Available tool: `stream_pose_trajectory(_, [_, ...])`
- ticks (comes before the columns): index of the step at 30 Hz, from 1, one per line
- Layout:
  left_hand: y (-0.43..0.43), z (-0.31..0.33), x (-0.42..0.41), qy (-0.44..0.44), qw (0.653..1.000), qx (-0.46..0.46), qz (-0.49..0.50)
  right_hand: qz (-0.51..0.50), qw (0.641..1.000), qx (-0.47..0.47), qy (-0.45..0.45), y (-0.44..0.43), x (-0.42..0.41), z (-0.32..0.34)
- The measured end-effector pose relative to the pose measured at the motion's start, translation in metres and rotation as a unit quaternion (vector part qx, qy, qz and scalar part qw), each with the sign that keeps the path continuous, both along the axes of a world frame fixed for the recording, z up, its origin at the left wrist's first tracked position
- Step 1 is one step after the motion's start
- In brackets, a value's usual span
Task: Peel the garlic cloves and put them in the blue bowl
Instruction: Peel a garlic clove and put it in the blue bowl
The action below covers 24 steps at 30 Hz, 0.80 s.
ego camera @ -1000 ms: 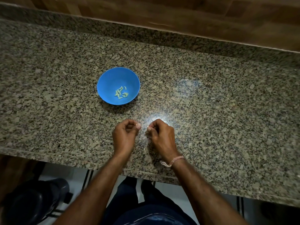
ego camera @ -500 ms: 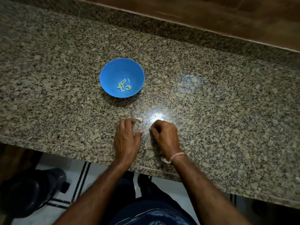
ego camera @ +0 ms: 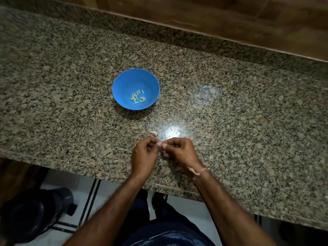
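Granite counter (ego camera: 230,121), blue bowl (ego camera: 124,82), seemingly peeled cloves (ego camera: 138,97)

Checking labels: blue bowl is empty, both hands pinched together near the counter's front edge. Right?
No. The head view shows the blue bowl holding several peeled garlic cloves. The left hand and right hand do meet pinched together near the front edge of the counter.

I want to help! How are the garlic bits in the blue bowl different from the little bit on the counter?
The peeled cloves lie in the blue bowl; the pale bit lies on the granite countertop. The cloves are several and yellow-green; the bit is single and whitish. Both are small.
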<state>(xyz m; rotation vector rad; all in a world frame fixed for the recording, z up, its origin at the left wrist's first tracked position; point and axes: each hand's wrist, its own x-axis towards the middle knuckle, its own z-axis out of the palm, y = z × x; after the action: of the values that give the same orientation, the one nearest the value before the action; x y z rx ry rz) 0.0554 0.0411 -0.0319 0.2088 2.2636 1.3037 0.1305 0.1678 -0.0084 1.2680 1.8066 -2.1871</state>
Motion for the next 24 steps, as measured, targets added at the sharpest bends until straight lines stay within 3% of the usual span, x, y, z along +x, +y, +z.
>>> stream_pose_trajectory(4, [-0.002,0.003,0.001,-0.016,1.0,0.015,0.005,-0.045,0.996,-0.072,0.001,-0.005,0.007,0.004])
stream_pose_trajectory(11, [0.003,0.01,0.006,0.007,0.999,-0.021,-0.047,-0.037,0.999,0.007,0.013,-0.011,0.013,0.0])
stream_pose_trajectory(14, [0.006,0.016,0.005,-0.04,0.998,-0.024,-0.049,0.015,0.985,0.169,-0.003,-0.013,0.014,-0.003])
stream_pose_trajectory(18, [0.008,0.027,-0.001,-0.244,0.969,0.047,-0.005,0.098,0.917,0.386,0.016,-0.012,0.016,-0.006])
stream_pose_trajectory(19, [0.008,0.028,-0.001,-0.261,0.964,0.053,-0.004,0.107,0.904,0.412,0.019,-0.013,0.016,-0.006])
stream_pose_trajectory(20, [0.008,0.028,0.0,-0.247,0.967,0.056,-0.004,0.098,0.911,0.4,0.02,-0.013,0.015,-0.004])
stream_pose_trajectory(21, [0.008,0.025,0.001,-0.192,0.98,0.048,-0.01,0.068,0.94,0.333,0.022,-0.011,0.015,-0.002])
stream_pose_trajectory(23, [0.006,0.022,0.003,-0.004,0.998,0.005,-0.055,-0.015,0.997,0.069,0.02,-0.005,0.013,0.006])
stream_pose_trajectory(24, [0.005,0.021,0.004,0.086,0.992,-0.012,-0.088,-0.041,0.997,-0.061,0.01,-0.003,0.013,0.01])
